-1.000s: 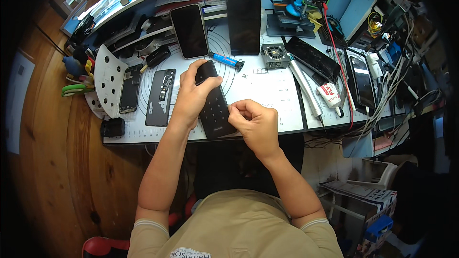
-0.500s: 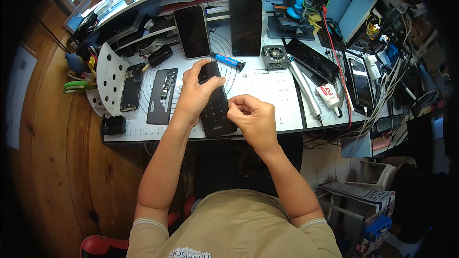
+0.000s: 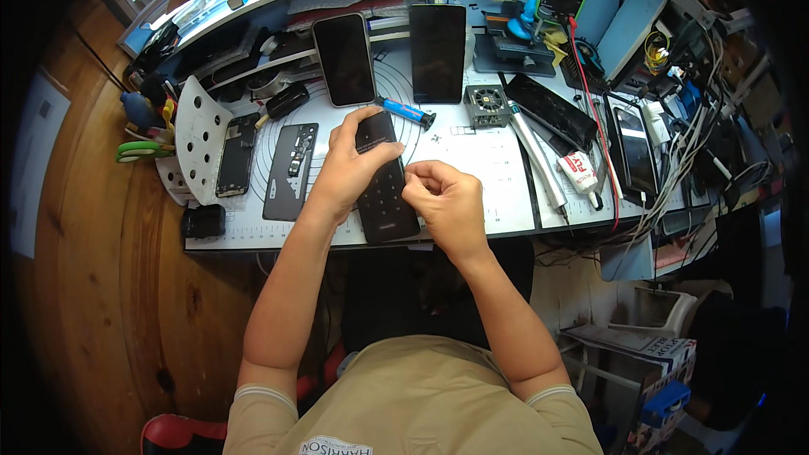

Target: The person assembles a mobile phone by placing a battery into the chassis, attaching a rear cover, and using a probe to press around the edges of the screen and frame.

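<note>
A black smartphone [image 3: 389,211] with a dim keypad on its screen lies tilted near the front edge of the white work mat [image 3: 489,190]. Wrapped around its upper left side is my left hand [image 3: 347,164], thumb across the screen. Against the right edge rests my right hand [image 3: 447,202], fingers curled into a pinch; whatever they hold, if anything, is hidden. Left of the phone lies a dark phone back panel [image 3: 289,170] with small parts on it. Beyond it stand two upright phones, a rounded one [image 3: 345,59] and a larger one [image 3: 438,55].
A blue tube [image 3: 406,111] lies behind the held phone. Farther right are a small fan [image 3: 487,106], a white pen-like tool [image 3: 537,158], a dark phone screen [image 3: 552,111] and tangled cables [image 3: 687,164]. At left stands a white perforated holder [image 3: 200,139] beside an opened phone [image 3: 237,154].
The view has shifted slightly, so the bench items sit a little lower and to the right. Both hands keep nearly the same grip on the phone.
</note>
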Motion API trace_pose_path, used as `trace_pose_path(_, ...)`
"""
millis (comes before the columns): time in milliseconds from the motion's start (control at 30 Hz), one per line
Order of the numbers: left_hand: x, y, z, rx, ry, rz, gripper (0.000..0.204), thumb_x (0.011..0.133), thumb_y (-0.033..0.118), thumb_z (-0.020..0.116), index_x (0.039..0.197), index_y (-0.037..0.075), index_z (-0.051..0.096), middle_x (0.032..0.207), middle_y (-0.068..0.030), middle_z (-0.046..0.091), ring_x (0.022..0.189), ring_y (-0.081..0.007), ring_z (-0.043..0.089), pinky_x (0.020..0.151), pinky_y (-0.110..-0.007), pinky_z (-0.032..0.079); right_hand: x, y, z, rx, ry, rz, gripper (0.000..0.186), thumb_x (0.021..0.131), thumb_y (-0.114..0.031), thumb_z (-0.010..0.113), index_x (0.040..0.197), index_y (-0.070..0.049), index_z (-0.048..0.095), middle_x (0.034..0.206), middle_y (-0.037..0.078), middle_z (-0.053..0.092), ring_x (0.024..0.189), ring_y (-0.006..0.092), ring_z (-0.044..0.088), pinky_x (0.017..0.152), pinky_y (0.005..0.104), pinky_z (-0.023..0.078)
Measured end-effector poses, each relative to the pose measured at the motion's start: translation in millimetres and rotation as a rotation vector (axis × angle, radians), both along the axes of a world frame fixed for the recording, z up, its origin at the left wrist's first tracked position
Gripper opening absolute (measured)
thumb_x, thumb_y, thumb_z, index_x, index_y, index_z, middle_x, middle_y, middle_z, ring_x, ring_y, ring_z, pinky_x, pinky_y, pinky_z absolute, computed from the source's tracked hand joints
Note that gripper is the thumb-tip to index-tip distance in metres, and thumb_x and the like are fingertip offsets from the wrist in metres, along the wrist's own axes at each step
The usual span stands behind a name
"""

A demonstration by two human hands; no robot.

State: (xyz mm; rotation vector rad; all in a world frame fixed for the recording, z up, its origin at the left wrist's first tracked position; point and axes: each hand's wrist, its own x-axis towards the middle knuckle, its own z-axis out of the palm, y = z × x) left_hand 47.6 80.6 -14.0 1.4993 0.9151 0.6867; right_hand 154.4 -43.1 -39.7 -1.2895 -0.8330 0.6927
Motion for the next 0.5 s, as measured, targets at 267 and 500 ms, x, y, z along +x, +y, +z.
trace_pose_path(267,-12.2,-8.1,13.3,0.090,0.129,-0.076,0.090,0.075,0.012,0.080,0.155,0.010,0.039,0.141,-0.0170,0.043,0.129,-0.0261,0.049,0.108,-0.036,0.043,-3.3,0.8,-1.6,0.018,0.018,-0.074,0.013,0.089,-0.003,0.070,0.094,0.008,0.071,0.071,0.004,0.071,0.067,0.0022,0.060,0.062,0.0196,0.048)
trace_pose_path(500,-16.8,-12.6,17.9,0.220,0.238,-0.273,0.128,0.058,0.021,0.088,0.163,0.008,0.015,0.157,-0.0337,0.005,0.145,-0.0494,0.029,0.115,-0.042,0.038,9.5,-1.1,7.1,-0.073,0.339,0.121,0.016,0.091,-0.002,0.066,0.101,0.011,0.069,0.077,0.006,0.072,0.068,0.0056,0.063,0.063,0.0204,0.050)
